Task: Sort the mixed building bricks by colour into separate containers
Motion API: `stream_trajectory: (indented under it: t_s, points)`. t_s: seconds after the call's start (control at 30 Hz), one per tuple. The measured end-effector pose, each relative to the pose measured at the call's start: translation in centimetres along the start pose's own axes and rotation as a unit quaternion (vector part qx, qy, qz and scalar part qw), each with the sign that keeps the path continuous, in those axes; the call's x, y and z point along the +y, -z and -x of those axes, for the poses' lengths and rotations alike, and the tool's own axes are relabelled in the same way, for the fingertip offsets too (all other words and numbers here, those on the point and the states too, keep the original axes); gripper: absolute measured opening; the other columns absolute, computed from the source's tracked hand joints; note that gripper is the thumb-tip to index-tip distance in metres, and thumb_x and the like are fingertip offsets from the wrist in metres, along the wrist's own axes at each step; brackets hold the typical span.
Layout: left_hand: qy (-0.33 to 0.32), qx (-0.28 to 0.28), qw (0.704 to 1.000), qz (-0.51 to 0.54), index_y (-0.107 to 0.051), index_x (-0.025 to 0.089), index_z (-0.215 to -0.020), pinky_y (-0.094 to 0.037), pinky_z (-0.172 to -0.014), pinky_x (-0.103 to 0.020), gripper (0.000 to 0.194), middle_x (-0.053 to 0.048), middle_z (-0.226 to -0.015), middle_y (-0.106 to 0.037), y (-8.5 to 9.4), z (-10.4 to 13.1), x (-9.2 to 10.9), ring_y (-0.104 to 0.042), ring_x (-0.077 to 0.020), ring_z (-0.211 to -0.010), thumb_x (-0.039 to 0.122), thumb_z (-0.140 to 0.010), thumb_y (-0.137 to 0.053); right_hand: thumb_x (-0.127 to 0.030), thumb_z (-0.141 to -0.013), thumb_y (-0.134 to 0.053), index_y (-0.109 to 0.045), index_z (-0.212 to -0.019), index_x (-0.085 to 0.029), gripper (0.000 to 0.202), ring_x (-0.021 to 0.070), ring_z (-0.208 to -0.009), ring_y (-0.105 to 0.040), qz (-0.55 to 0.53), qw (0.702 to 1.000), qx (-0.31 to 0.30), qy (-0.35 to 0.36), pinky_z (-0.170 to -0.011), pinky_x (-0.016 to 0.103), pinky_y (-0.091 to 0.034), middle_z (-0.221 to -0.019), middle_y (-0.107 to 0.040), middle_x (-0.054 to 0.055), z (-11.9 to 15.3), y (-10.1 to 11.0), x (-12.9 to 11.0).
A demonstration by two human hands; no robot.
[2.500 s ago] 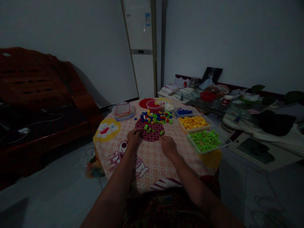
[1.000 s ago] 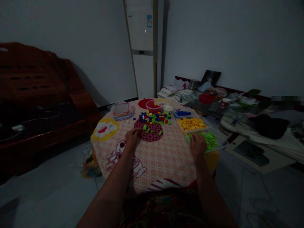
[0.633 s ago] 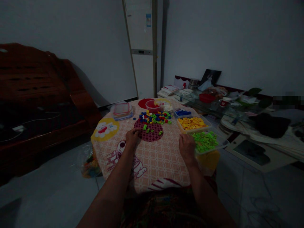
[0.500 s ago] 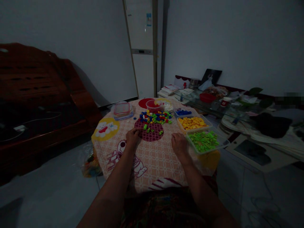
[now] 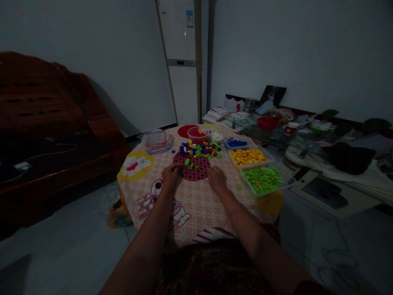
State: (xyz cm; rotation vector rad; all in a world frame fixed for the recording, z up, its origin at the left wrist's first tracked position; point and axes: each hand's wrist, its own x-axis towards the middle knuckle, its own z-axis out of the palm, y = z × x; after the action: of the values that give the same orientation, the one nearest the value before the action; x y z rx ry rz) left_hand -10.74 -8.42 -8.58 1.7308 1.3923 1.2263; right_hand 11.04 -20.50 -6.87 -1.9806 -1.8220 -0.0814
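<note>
My right hand (image 5: pixel 217 179) is at the right edge of the dark red circle on the tablecloth, its fingertips closed on a small green toy brick (image 5: pixel 208 173). My left hand (image 5: pixel 170 176) rests at the circle's left edge with fingers pinched; whatever they may hold is hidden. Between the hands lie a few loose green bricks (image 5: pixel 191 166). Behind them spreads a mixed pile of bricks (image 5: pixel 201 150) in blue, red, yellow, green and white. Another green brick (image 5: pixel 239 186) lies on the cloth beside the box of green bricks (image 5: pixel 263 180).
Along the table's right side stand a box of yellow bricks (image 5: pixel 248 157) and a box of blue bricks (image 5: pixel 236 143). A round clear tub (image 5: pixel 199 135) is behind the pile. Stacked lids (image 5: pixel 156 141) lie at the back left. A cluttered glass-topped stand (image 5: pixel 251 125) is beyond.
My right hand has moved left from beside the green box to the loose green brick at the circle's edge. A green brick now shows where that hand was. My left hand has stayed put.
</note>
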Motion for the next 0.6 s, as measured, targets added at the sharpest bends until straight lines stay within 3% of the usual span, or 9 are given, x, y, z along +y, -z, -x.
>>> stream_trajectory:
  t_s: [0.37,0.6]
  points:
    - [-0.005,0.006,1.000,-0.009,-0.082,0.021,-0.098,-0.055,-0.094,-0.036,0.035,-0.007,-0.104,-0.081,0.2,-0.1,0.2,-0.073,-0.0256,-0.102,0.023,-0.079,-0.054,-0.021,-0.095,-0.056,-0.069,-0.107,-0.021,0.018,0.0235,-0.105,-0.056,-0.028,0.998,0.055,-0.004,-0.094,0.034,-0.042,-0.107,-0.067,0.009,0.9,0.5,0.1]
    - [-0.003,0.006,1.000,0.013,-0.082,0.020,-0.097,-0.055,-0.092,-0.034,0.034,-0.006,-0.102,-0.081,0.2,0.2,0.4,-0.073,-0.0248,-0.102,0.023,-0.078,-0.053,-0.017,-0.092,-0.056,-0.068,-0.113,-0.020,0.025,0.0217,-0.106,-0.060,-0.077,0.993,0.085,-0.014,-0.096,0.032,-0.044,-0.112,-0.069,0.009,1.7,0.6,0.7]
